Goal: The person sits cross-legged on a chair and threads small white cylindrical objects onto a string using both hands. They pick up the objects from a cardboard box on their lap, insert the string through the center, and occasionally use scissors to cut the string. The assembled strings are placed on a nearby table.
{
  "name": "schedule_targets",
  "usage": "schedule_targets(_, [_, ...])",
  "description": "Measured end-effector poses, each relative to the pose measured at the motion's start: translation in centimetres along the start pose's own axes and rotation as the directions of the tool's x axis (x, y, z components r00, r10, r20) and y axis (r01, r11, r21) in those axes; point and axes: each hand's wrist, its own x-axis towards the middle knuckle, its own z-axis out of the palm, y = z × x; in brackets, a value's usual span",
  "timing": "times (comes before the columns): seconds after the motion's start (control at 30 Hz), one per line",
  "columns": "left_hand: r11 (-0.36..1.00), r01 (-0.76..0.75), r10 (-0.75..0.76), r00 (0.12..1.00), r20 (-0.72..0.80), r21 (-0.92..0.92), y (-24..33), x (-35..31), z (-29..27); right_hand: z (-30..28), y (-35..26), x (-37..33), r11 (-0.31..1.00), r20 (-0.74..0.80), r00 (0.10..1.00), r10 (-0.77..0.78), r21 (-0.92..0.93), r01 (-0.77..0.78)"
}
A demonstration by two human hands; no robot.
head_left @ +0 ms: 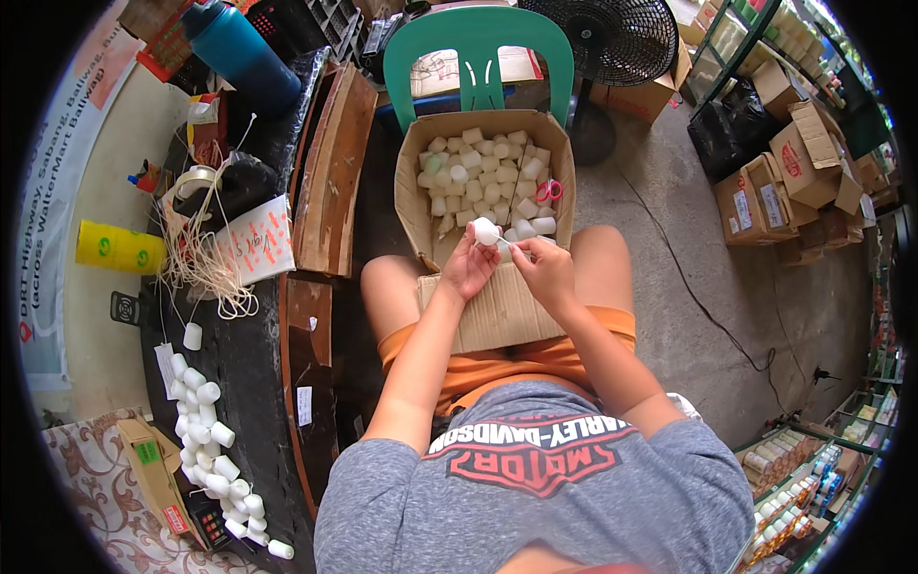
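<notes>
In my left hand (pixel 469 268) is a short white votive candle (pixel 485 231), gripped by the fingertips with its round end up. My right hand (pixel 546 275) pinches a thin white wick (pixel 504 240) close beside that candle; whether the wick enters it is too small to tell. Both hands are over the near edge of an open cardboard box (pixel 406 187), whose near flap (pixel 478 311) lies across my lap. Many similar white candles (pixel 483 177) fill the box's far part. Pink-handled scissors (pixel 549 190) rest on them at the right side.
A green plastic chair (pixel 402 67) stands behind the box, beside a black fan (pixel 612 38). On the dark table at left are a bundle of pale strings (pixel 206 253), a blue bottle (pixel 244 57) and a pile of white candles (pixel 215 435). Cardboard boxes (pixel 751 206) stand at right.
</notes>
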Motion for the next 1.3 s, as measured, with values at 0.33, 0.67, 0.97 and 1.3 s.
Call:
schedule_targets(0.33, [1.0,0.002,-0.002,1.0,-0.017,-0.004,-0.1,0.1,-0.3,0.3,-0.4,-0.1,0.999,-0.024,0.999,-0.037,-0.024,0.036])
schedule_targets(0.67, [0.985,-0.075,0.073,0.997,0.018,0.157,-0.7,0.1,0.1,1.6,0.6,0.6,0.985,0.026,0.998,-0.059,-0.159,0.063])
schedule_targets(0.97, [0.993,-0.099,0.104,0.992,-0.074,0.064,-0.4,-0.1,0.3,1.7,1.3,0.4,0.99,-0.016,1.0,-0.012,0.139,0.014])
schedule_targets(1.3, [0.978,-0.082,0.084,0.996,-0.003,0.19,-0.7,0.0,0.1,2.3,1.7,0.8,0.99,0.016,1.0,-0.005,0.142,0.003])
